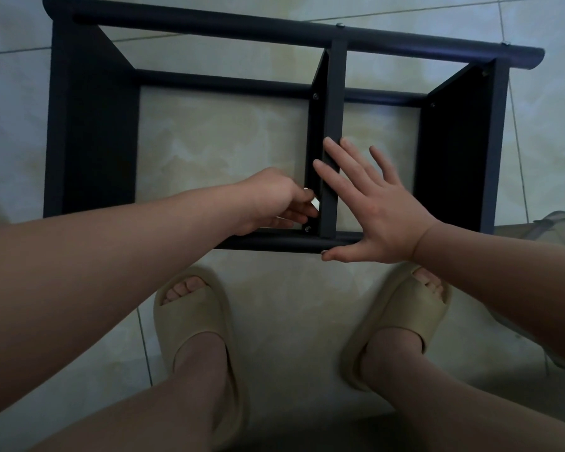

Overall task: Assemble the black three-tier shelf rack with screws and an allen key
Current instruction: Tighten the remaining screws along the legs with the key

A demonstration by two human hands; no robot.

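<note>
Black rack (92, 125) is lying on its side on the tiled floor (225, 135), open frame facing up, just ahead of the person's feet. Three shelf panels are standing on edge between the round rails: one at left, the middle panel (335, 102), one at right.

Left hand (271, 197) is reaching in just left of the middle panel, fingers curled and pinching a small silvery piece (313, 200) (mostly hidden by the fingers, can't confirm it's the allen key). It's sitting just above a screw head (307, 228) at the panel's near end, close to the near rail (274, 243).

Right hand (379, 210) is lying flat and spread, gripping nothing: fingers resting across the middle panel's top edge, thumb lying along the near rail.

Further screw heads are showing on the far rail (340, 25) and near the middle panel's far end (315, 96).

Feet are wearing beige slippers (193, 321). Some grey fabric (552, 223) is lying at the right edge.
</note>
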